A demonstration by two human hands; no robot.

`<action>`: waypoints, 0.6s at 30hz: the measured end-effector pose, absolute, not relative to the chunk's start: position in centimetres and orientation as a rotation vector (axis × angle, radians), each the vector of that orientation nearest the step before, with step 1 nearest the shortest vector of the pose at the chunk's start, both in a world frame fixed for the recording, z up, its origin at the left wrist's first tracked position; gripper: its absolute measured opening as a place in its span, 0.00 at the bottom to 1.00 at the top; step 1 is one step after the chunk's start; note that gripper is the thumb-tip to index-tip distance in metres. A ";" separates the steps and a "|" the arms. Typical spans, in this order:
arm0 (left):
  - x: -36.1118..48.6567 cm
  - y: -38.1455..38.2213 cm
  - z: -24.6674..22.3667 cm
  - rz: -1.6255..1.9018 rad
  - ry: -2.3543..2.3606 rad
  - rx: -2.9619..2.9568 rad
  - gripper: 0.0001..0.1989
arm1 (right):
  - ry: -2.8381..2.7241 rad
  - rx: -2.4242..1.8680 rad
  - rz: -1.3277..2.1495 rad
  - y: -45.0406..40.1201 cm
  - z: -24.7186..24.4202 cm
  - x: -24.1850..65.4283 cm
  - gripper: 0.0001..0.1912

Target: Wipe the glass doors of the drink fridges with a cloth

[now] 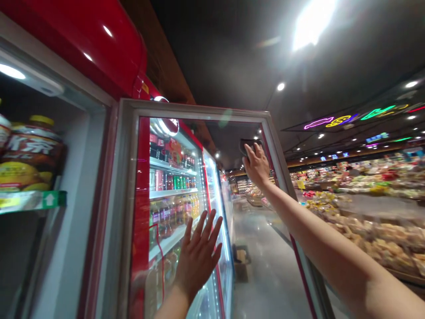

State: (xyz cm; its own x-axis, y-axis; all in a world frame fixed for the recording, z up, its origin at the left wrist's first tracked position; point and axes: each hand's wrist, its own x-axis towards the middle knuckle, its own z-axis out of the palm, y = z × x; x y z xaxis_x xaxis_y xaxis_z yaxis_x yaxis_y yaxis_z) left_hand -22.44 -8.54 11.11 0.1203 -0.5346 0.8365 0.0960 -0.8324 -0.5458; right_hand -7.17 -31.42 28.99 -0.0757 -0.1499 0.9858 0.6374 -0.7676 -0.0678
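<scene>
A glass door [195, 110] with a grey frame stands swung open on a red drinks fridge [109, 40]. Near its upper far corner, my right hand [257, 164] presses a dark cloth [245, 145] against the glass; the fingers cover much of the cloth. My left hand [199, 254] is lower down, fingers spread, its palm turned to the pane. I cannot tell whether it touches the glass. Both arms reach in from below, the right one across the door's outer edge.
Large tea bottles [31, 155] stand on a fridge shelf at the left. Through the glass show more lit fridges with rows of drinks [174, 181], the aisle floor [259, 248] and a dark box [241, 261]. Blurred produce displays [372, 239] line the right.
</scene>
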 end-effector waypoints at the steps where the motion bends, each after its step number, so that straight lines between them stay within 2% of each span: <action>1: -22.5 -8.4 11.0 -1.753 0.431 -1.932 0.36 | -0.651 -1.692 -1.921 -30.1 28.5 -8.1 0.25; 5: -22.3 -8.5 11.0 -1.748 0.452 -1.929 0.35 | -1.206 -1.773 -2.010 -29.5 23.7 -10.5 0.21; 7: -22.3 -8.6 11.0 -1.741 0.433 -1.938 0.34 | -1.241 -1.726 -2.033 -31.2 22.3 -10.0 0.19; 11: -22.7 -8.7 10.7 -1.714 0.388 -1.939 0.34 | -0.690 -1.589 -1.986 -31.7 24.5 -8.5 0.17; 13: -23.0 -8.8 10.5 -1.709 0.387 -1.922 0.34 | -0.611 -1.590 -1.953 -29.8 25.9 -9.2 0.19; 18: -23.7 -8.9 10.0 -1.716 0.388 -1.934 0.33 | -1.239 -1.747 -1.990 -27.0 23.2 -13.3 0.19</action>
State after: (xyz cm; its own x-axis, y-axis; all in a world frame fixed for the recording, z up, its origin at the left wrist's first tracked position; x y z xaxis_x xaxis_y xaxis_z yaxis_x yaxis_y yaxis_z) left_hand -23.67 -8.86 10.01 0.1559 -0.5346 0.8306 0.1258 -0.8233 -0.5535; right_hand -13.28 -26.99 23.15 -0.2711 0.3533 0.8954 0.6476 -0.6212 0.4412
